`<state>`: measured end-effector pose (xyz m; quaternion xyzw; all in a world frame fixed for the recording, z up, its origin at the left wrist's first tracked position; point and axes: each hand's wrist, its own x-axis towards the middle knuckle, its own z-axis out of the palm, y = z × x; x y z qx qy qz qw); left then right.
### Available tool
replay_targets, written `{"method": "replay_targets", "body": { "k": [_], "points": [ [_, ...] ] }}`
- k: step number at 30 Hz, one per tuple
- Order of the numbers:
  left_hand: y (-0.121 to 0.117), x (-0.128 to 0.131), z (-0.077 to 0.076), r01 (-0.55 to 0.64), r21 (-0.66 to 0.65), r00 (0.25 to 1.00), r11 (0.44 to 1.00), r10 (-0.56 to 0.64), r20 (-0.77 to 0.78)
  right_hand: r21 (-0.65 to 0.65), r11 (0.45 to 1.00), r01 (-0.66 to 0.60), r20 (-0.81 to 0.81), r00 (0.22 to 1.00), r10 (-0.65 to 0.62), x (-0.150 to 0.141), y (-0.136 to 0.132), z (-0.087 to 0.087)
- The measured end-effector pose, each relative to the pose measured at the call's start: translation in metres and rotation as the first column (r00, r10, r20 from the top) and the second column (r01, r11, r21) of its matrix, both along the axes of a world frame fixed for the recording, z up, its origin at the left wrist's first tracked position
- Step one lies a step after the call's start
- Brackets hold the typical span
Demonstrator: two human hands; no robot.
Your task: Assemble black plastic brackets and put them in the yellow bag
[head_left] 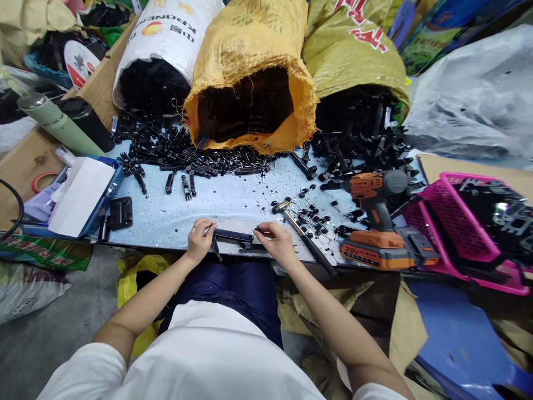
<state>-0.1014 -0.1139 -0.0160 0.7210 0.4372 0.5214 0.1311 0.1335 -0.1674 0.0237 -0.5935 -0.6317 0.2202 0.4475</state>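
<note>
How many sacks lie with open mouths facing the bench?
3: the white sack at left, the orange sack in the middle, the olive sack at right. Others may be hidden behind.

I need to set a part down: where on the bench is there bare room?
Mostly bare, though specked: the blue tabletop between the square black object and left hand, continuing beyond that hand toward the hammer. Crowded: between hammer and drill, with scattered small pieces, and before the sacks, where black parts heap.
</note>
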Motion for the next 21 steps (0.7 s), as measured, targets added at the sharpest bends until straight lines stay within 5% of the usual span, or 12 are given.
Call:
{"method": "replay_targets", "body": {
  "k": [5, 14, 17, 21],
  "points": [
    [0.000, -0.019, 0.004, 0.190, 0.236, 0.947, 0.953, -0.114, -0.299, 0.194, 0.978, -0.081, 0.242, 0.970, 0.032, -0.004, -0.008, -0.006],
    [0.020, -0.034, 0.008, 0.462, 0.153, 0.832, 0.874, -0.366, -0.417, 0.205, 0.942, -0.268, 0.497, 0.857, 0.135, 0.008, -0.021, -0.018],
    [0.009, -0.033, 0.018, 0.357, 0.043, 0.864, 0.933, -0.312, -0.396, 0.125, 0.949, -0.290, 0.527, 0.830, 0.184, 0.014, -0.026, -0.015],
    [-0.031, -0.022, 0.034, -0.066, -0.105, 0.857, 0.992, 0.002, -0.515, 0.086, 0.944, -0.320, 0.541, 0.810, 0.226, -0.014, -0.011, -0.001]
  ]
}}
